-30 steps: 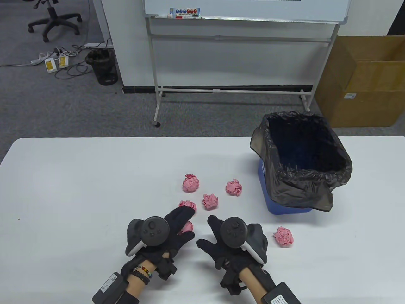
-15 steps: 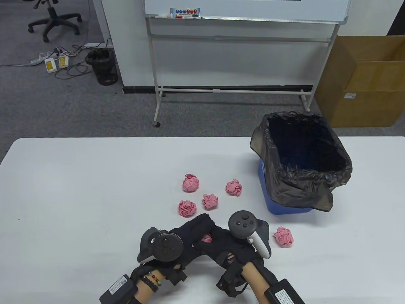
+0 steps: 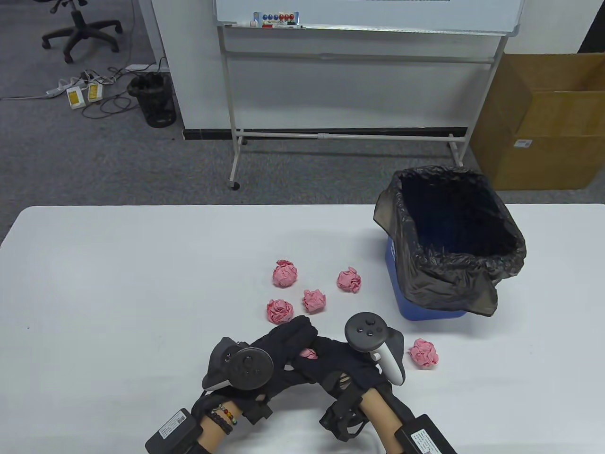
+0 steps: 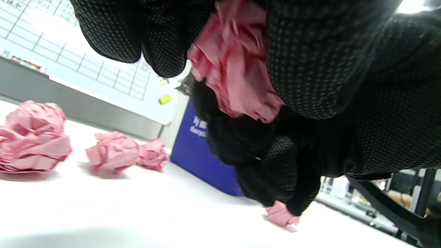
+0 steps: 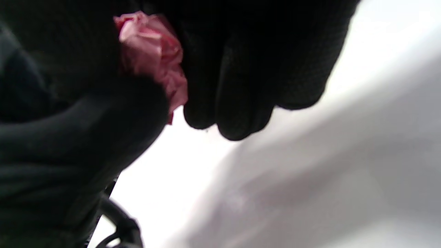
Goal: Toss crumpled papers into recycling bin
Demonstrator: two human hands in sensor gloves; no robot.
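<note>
1. The left hand (image 3: 283, 347) and the right hand (image 3: 338, 364), both in black sensor gloves, meet low at the near middle of the white desk (image 3: 118, 283), fingers closed together around one crumpled pink paper ball (image 3: 309, 353).
2. In the left wrist view the gloved fingers (image 4: 165, 41) wrap the held ball (image 4: 234, 65) from above and from the side; only a wedge of pink shows between them.
3. In the right wrist view the same paper (image 5: 151, 58) sits between dark blurred fingers (image 5: 241, 86); which hand bears the grip cannot be told, as both touch it.
4. Four more pink paper balls lie loose on the desk just beyond the hands: one nearest the left fingers (image 3: 279, 310), one beside it (image 3: 314, 301), one farther back (image 3: 285, 273) and one toward the bin (image 3: 349, 280).
5. A fifth loose ball (image 3: 423, 353) lies to the right of the right hand, near the bin's base.
6. The blue recycling bin with a black plastic liner (image 3: 472, 279) stands upright at the right rear of the desk, well apart from the hands.
</note>
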